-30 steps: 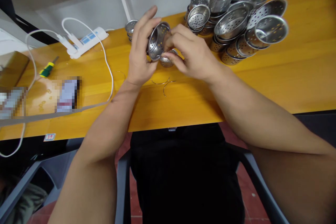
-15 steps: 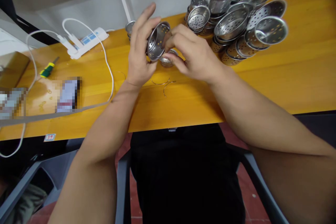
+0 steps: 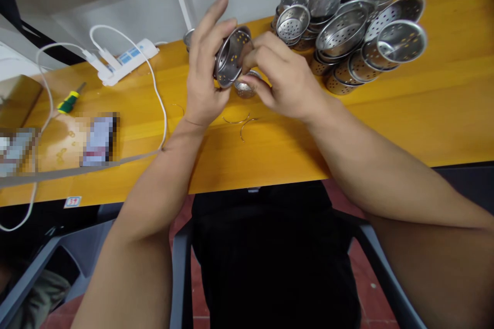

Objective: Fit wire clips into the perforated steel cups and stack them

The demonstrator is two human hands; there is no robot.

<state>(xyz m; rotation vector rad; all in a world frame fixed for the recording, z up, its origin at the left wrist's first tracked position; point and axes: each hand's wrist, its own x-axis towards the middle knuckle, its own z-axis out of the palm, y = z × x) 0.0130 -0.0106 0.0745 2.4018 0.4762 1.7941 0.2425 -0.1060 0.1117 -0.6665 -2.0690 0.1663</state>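
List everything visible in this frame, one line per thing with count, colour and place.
strainer basket: one, silver, held up between both hands.
small strainer cup: one, silver, on the table under the hands.
wire rings: a few, thin metal, on the table below the hands.
strainer pile: many, silver, far right.
power strip: one, white, far left.
screwdriver: one, green-yellow, left.
table: one, orange wood.
left hand: grips the basket.
right hand: fingers at the basket's rim.

I count one perforated steel strainer cup up in my two hands, one small steel cap below them, and a heap of over a dozen such perforated cups. There are three thin bent wire clips, one white power strip, and one green-and-yellow screwdriver.
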